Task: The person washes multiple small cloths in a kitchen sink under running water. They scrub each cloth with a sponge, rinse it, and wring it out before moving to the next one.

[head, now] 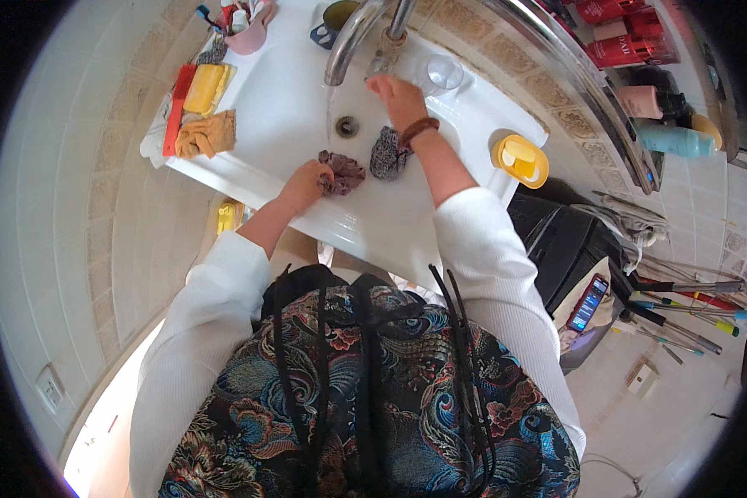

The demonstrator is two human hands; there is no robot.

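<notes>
My left hand (305,185) grips a wet, crumpled purple-brown cloth (347,177) low in the white washbasin (274,106). A thin stream of water (329,115) falls from the curved chrome spout (352,46), to the left of the drain (347,127). My right hand (401,103) is at the back of the basin, its fingertips close to the base of the tap (386,56); contact there cannot be made out. Below its wrist, which wears a brown band, a black-and-white speckled cloth (388,155) lies wet in the basin.
A clear glass (443,73) stands behind my right hand. A yellow soap dish (538,171) sits on the right rim. Along the left rim are a pink cup (247,38) with toothbrushes, yellow soap (203,89), a red-handled brush (177,112) and an orange-brown cloth (206,135).
</notes>
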